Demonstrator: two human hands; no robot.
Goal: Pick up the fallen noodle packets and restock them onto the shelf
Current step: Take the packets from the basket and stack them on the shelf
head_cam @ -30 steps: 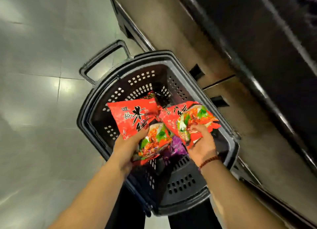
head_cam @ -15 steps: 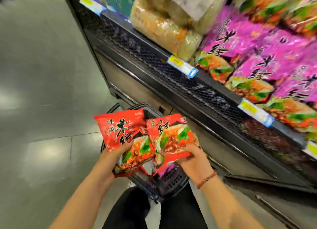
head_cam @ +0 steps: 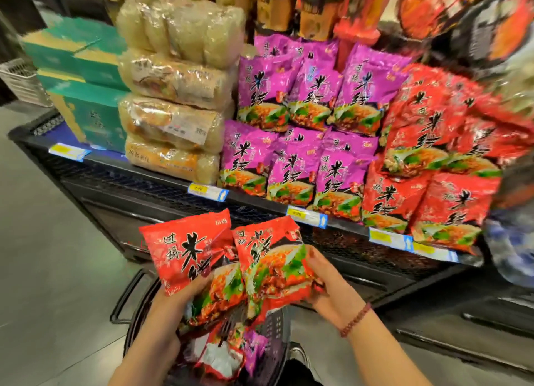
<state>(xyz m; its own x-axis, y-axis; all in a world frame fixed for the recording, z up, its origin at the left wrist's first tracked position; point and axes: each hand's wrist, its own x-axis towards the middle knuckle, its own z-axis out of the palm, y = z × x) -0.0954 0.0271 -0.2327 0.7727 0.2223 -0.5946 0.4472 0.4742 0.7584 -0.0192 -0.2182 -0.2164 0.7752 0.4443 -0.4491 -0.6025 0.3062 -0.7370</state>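
Dark mesh store shelf (head_cam: 130, 180) spans upper frame. Lower centre: my left hand (head_cam: 170, 307) grips a red plastic noodle packet (head_cam: 185, 250), right hand (head_cam: 329, 287) grips a second red noodle packet (head_cam: 268, 258).

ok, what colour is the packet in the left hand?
Red with black lettering; packet shows best in head view.

Grey glossy floor (head_cam: 43, 241) fills 7 to 9 o'clock, softly lit. A black shelf (head_cam: 144, 189) with a mesh front runs from 9 toward 4 o'clock; a white crate (head_cam: 17, 79) sits at 10.
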